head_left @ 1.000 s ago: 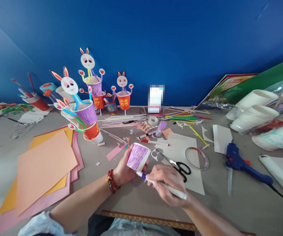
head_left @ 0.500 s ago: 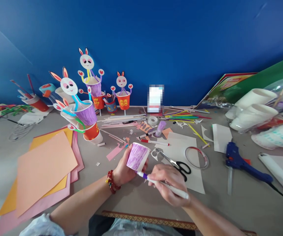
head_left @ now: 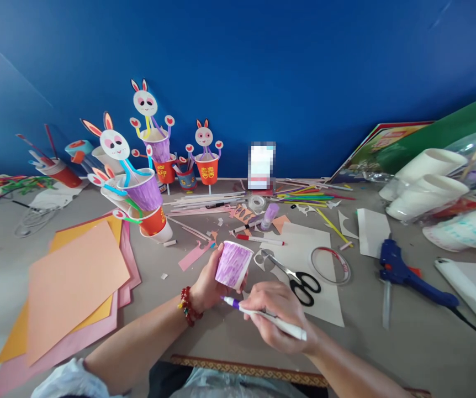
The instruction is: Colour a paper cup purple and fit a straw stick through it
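A paper cup [head_left: 233, 265], scribbled over in purple with a white strip left at its right side, is gripped in my left hand [head_left: 209, 282]. It tilts, and some of the fingers are hidden behind it. My right hand [head_left: 277, 312] is closed round a white marker [head_left: 281, 325] with a purple collar. The marker's tip points left, just below the cup's lower edge and apart from the coloured wall. Black-handled scissors [head_left: 300, 281] lie on white paper [head_left: 324, 301] beyond my right hand.
Rabbit-faced cup figures [head_left: 142, 188] stand at the back left, behind stacked coloured paper [head_left: 78, 287]. To the right are a tape roll [head_left: 348, 271], a blue glue gun [head_left: 412, 284] and wrapped paper cups [head_left: 428, 196]. Pipe cleaners [head_left: 304, 196] and paper scraps lie along the back.
The marker and my right hand have shifted slightly left and down, so the tip now sits below the cup. My left hand has turned the cup a little.
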A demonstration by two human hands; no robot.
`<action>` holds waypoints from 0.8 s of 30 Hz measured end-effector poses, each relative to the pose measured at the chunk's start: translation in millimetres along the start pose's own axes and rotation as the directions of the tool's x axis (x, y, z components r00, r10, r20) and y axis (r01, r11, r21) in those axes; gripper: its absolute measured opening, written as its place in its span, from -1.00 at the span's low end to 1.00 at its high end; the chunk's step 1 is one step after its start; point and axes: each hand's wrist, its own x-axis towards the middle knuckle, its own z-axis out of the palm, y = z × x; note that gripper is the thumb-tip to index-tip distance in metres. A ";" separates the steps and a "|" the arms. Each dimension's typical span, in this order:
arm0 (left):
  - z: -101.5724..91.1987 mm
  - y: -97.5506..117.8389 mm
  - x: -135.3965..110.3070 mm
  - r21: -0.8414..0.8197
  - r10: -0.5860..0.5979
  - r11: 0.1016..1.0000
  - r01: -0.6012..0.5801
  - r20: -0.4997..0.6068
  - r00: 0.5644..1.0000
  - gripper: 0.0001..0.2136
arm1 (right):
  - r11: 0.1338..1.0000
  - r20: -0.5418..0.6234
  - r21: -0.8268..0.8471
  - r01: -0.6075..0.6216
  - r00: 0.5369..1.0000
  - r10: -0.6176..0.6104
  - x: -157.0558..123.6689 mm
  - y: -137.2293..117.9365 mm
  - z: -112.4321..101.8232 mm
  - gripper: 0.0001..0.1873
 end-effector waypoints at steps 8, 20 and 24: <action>2.4 -4.7 -2.3 0.064 0.084 0.995 -0.077 -0.100 0.991 -0.42 | 0.999 -0.020 -0.004 -0.032 0.999 0.032 -2.3 1.0 -0.5 -0.73; 4.5 -7.0 -2.2 0.061 0.195 0.980 -0.188 -0.134 0.972 -0.50 | 0.998 -0.076 0.005 -0.066 0.995 0.066 -3.2 1.9 -0.8 -0.75; 4.6 -5.6 -2.7 0.084 0.156 0.986 -0.146 -0.116 0.981 -0.46 | 0.999 -0.008 0.030 -0.025 1.000 0.025 -2.9 2.8 -2.9 -0.77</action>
